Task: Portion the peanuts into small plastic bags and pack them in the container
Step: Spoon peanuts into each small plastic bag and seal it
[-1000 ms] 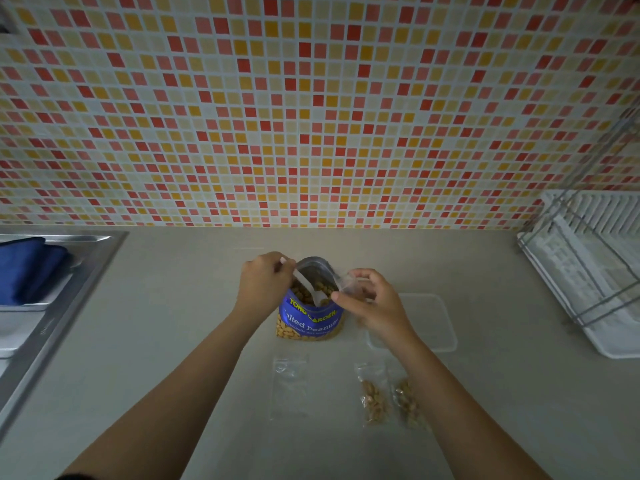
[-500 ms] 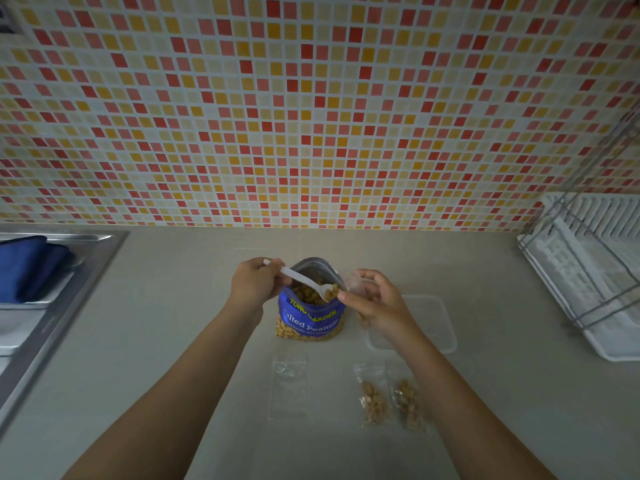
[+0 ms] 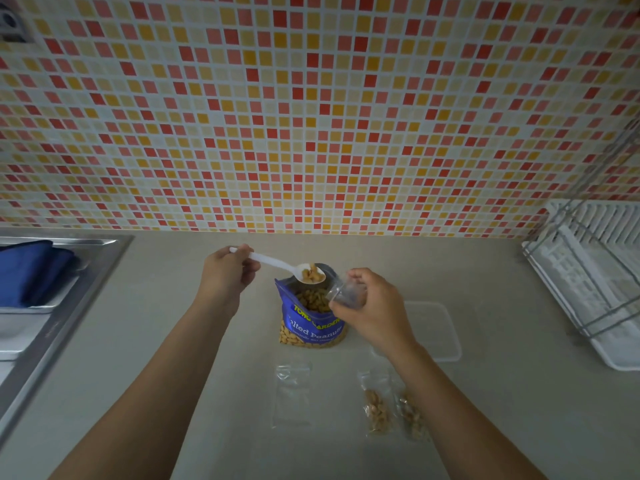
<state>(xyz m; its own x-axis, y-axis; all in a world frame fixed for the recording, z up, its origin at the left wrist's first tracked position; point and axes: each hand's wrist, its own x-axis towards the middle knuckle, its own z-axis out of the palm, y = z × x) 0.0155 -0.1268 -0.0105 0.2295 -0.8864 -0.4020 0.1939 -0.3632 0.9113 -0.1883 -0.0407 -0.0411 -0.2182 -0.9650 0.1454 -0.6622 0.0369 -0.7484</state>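
Note:
A blue peanut bag [image 3: 311, 318] stands open on the counter. My left hand [image 3: 227, 277] grips a white plastic spoon [image 3: 277, 263], whose bowl holds peanuts just above the bag's mouth. My right hand [image 3: 372, 306] holds a small clear plastic bag [image 3: 341, 292] open beside the spoon. Two filled small bags [image 3: 375, 408] [image 3: 412, 419] lie on the counter in front, partly hidden by my right forearm. An empty small bag [image 3: 292, 393] lies to their left. The clear container [image 3: 438, 329] sits behind my right hand.
A steel sink [image 3: 65, 303] with a blue cloth [image 3: 29, 271] is at the left. A white dish rack [image 3: 595, 282] stands at the right. A tiled wall rises behind the beige counter [image 3: 519, 410].
My left hand has lifted the spoon out of the peanut bag with peanuts in it. My right hand has brought the small bag closer to the spoon.

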